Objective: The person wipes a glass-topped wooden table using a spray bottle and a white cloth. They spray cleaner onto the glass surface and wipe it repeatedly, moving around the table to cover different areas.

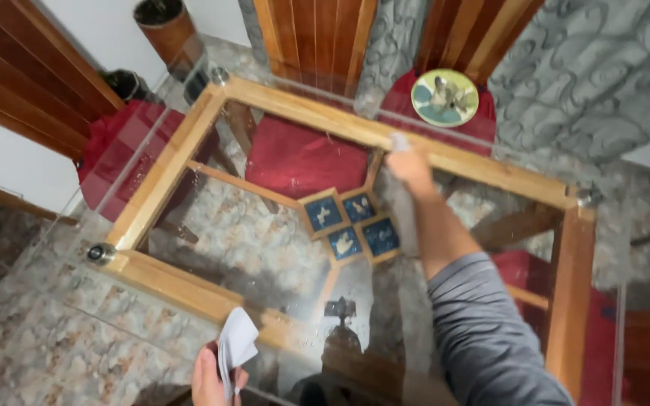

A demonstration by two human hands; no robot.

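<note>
Reaching far across the glass tabletop (265,225), the right hand (409,167) pressed a small pale cloth (399,142) near the far wooden frame rail (340,120); its fingers looked curled over the cloth, though blur hid the details. The left hand (208,376) sat at the near edge, fingers pinching a folded white paper towel (237,346). Leaning weight so far out on the glass seemed risky: the pane might shift on its round metal mounts (101,253). The green dish (444,98) on the red chair cushion (415,105) beyond stood apart.
</note>
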